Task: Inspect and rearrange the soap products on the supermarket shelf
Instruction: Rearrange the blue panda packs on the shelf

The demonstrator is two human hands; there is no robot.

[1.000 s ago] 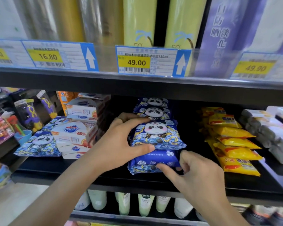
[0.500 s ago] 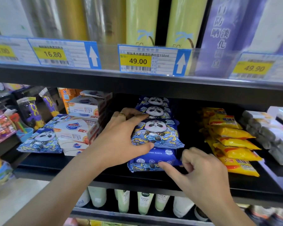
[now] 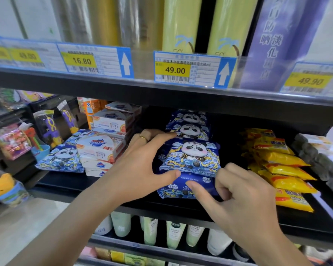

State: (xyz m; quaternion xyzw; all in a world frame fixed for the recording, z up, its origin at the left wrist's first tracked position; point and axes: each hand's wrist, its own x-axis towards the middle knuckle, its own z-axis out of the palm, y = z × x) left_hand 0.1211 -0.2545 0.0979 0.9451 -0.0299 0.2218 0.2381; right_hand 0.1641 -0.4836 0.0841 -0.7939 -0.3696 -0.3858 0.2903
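Head view, middle shelf, as I read it from my station.

Item 1: panda pack, blue, top of a two-high stack near the shelf's front edge, middle of its length. My left hand grips it, fingers curled over its back-left corner, thumb against its front edge.

Item 2: lower blue pack, directly under the panda pack. My right hand presses its front with the thumb, the other fingers curled at the stack's right side; I cannot tell whether they pinch anything.

Item 3: more panda packs behind, towards the shelf's back.

Item 4: white soap boxes, stacked towards the left end, with another panda pack beside them.

Item 5: yellow packets, overlapping in a row towards the right end.

Item 6: price tag reading 49.00, on the front edge of the shelf above.
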